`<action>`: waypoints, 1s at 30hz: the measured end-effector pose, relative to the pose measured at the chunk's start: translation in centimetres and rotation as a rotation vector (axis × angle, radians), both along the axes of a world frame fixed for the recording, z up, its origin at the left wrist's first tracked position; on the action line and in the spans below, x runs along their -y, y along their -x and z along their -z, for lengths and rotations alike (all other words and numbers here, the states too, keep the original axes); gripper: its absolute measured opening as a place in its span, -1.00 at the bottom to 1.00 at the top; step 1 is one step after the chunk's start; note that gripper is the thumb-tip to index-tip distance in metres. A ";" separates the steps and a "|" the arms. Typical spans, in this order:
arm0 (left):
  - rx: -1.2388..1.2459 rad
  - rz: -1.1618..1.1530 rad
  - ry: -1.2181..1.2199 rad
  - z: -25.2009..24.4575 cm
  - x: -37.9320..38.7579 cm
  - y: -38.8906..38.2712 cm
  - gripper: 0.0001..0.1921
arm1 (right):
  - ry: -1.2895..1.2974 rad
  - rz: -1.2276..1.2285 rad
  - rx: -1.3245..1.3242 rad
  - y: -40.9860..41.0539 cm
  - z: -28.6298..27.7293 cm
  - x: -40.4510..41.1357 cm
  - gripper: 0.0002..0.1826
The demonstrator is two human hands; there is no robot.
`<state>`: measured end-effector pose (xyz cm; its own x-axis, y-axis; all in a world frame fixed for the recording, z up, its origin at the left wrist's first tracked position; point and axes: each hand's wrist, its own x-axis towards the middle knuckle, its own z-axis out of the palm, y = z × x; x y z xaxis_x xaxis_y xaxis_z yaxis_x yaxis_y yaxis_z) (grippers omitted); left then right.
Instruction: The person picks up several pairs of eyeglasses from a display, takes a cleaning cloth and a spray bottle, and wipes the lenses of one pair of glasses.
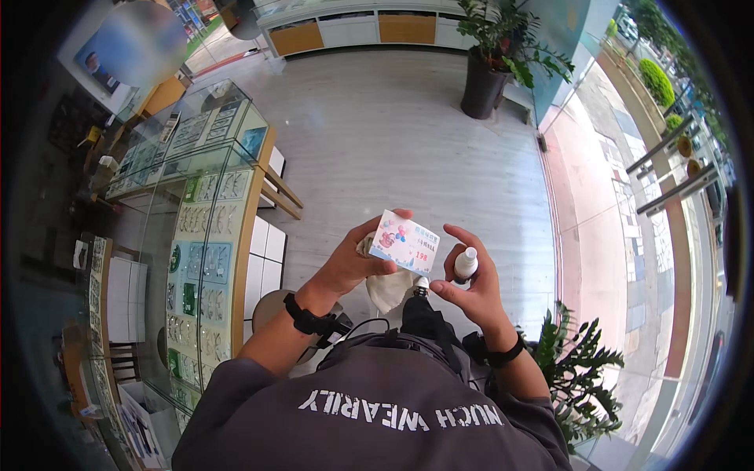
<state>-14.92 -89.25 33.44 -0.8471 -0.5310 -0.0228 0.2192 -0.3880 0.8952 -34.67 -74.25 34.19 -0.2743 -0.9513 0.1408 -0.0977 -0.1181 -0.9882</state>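
Observation:
A printed card or small flat sign (pixel 406 242) with balloon pictures and writing is gripped in my left hand (pixel 356 253), its fingers behind and thumb at the lower edge. A cream cloth (pixel 389 289) hangs beneath the card from the same hand. My right hand (pixel 478 282) is curled around a small white-topped spray bottle (pixel 466 264), nozzle upward. The right thumb and index finger are spread apart towards the card's right edge, near it; whether the thumb touches the card's lower corner I cannot tell.
Glass display cases (pixel 221 194) with rows of eyeglasses stand at left. A round stool (pixel 277 312) is beside my left forearm. Potted plants stand at top right (pixel 486 88) and lower right (pixel 574 377). A glass front with door handles (pixel 674 188) runs along the right. A low cabinet (pixel 353 30) spans the far side.

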 end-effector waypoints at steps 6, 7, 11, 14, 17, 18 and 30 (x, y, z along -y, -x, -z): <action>-0.071 -0.250 -0.024 -1.3 10.7 4.2 -0.08 | 0.062 -0.231 -0.049 4.9 -0.3 17.8 -0.30; -0.079 -0.287 -0.032 -1.4 12.3 4.4 -0.09 | 0.047 -0.265 -0.054 5.4 -1.0 20.2 -0.30; -0.112 -0.414 -0.049 -1.4 20.1 5.2 -0.14 | 0.083 -0.391 -0.097 7.2 -0.8 31.1 -0.32; -0.112 -0.504 -0.096 -0.1 27.0 4.7 -0.18 | 0.020 -0.421 -0.046 7.2 -0.5 39.5 -0.35; -0.035 -0.589 -0.145 4.6 35.2 2.0 -0.32 | -0.019 -0.418 -0.020 7.8 1.1 47.7 -0.40; -0.128 -0.591 -0.227 6.5 38.2 0.8 -0.34 | -0.026 -0.389 -0.055 8.2 2.0 50.7 -0.41; -0.130 -0.878 -0.465 7.1 70.6 -1.2 -0.50 | -0.073 -0.302 0.025 14.0 7.6 84.6 -0.44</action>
